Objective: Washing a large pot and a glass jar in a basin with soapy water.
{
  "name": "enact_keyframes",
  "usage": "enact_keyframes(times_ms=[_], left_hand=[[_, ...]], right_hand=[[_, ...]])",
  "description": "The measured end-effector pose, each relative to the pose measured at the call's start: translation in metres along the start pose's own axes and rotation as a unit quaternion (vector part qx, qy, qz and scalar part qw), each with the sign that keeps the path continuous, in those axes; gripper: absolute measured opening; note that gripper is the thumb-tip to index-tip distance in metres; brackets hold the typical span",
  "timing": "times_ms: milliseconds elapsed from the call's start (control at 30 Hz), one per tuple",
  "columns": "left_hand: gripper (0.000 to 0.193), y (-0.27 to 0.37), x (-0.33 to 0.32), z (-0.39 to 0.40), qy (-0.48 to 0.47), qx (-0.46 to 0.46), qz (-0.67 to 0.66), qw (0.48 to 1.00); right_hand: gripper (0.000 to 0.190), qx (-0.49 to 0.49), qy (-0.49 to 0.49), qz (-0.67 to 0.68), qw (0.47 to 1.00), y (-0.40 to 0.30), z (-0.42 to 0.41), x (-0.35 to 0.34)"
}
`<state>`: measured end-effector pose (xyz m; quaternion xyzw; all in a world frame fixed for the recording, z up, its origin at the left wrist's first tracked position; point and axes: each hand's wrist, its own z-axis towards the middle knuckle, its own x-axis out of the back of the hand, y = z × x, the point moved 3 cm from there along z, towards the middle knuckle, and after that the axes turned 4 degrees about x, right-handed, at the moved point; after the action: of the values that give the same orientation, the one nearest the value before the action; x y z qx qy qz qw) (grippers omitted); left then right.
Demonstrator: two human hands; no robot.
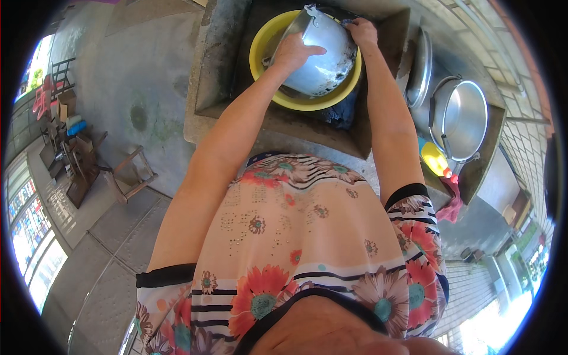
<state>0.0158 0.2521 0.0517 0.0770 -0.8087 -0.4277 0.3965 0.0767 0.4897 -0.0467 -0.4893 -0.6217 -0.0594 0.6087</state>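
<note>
A metal pot [320, 57] with dark stains on its outside lies tilted in a yellow plastic basin [306, 105], which stands in a concrete sink [284, 120]. My left hand [293, 52] grips the pot at its left side, thumb spread over the metal. At the pot's upper right, my right hand [363, 32] pinches a small dark scrubber or cloth [347, 22] against or close to the surface. Some water appears to be in the basin, though the pot hides most of its inside. Dark wet cloth [341, 113] lies in the sink beside the basin.
Right of the sink stand a second metal pot [466, 120] with a bail handle and a round metal lid [420, 69]. A yellow detergent bottle [435, 159] and a red cloth [451, 202] are nearer me. A wooden stool [133, 173] stands on the floor at left.
</note>
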Motion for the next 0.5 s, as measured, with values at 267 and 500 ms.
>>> enact_keyframes(times_ms=[267, 500], left_hand=[[0.069, -0.001, 0.003, -0.001, -0.013, 0.036, 0.042, 0.998], [0.067, -0.015, -0.007, 0.007, 0.001, -0.002, -0.007, 1.0]], right_hand=[[0.021, 0.193, 0.245, 0.071, 0.948, -0.033, -0.127, 0.018], [0.02, 0.176, 0.262, 0.099, 0.944, -0.056, -0.224, 0.003]])
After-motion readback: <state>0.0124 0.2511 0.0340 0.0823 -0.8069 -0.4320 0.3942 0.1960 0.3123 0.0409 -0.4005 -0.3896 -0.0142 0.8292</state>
